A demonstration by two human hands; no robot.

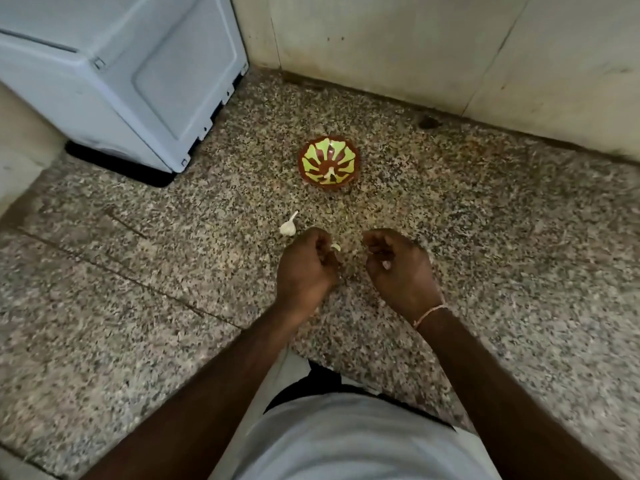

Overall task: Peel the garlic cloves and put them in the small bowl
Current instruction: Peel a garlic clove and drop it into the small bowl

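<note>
- The left hand (306, 268) hovers over the speckled granite worktop (138, 306), its fingers curled inward; a pale garlic clove (335, 248) peeps out at the fingertips, so its grip is on that clove.
- The right hand (398, 265) is held just beside the left, a narrow gap of worktop between them. Its fingers are curled too, and a small whitish bit (385, 264) shows inside the curl; whether that is peel or clove is too blurred to tell, but the grip is closed round it.
- A thin pinkish thread band (429, 315) circles the right wrist.
- A garlic bulb piece (288, 227) with its stalk pointing up and away lies on the worktop just beyond the left hand, apart from it.
- The small bowl (329, 161), brown with a light green petal pattern inside, stands farther back on the worktop, well apart from both hands and near the wall. One pale piece (330, 174) lies inside it toward the near side, seemingly a peeled clove.
- A white appliance (121, 71) stands at the back left of the worktop on a dark base.
- Pale wall tiles (415, 46) rise behind the bowl.
- The person's light-coloured shirt (346, 441) fills the bottom edge of the view.
</note>
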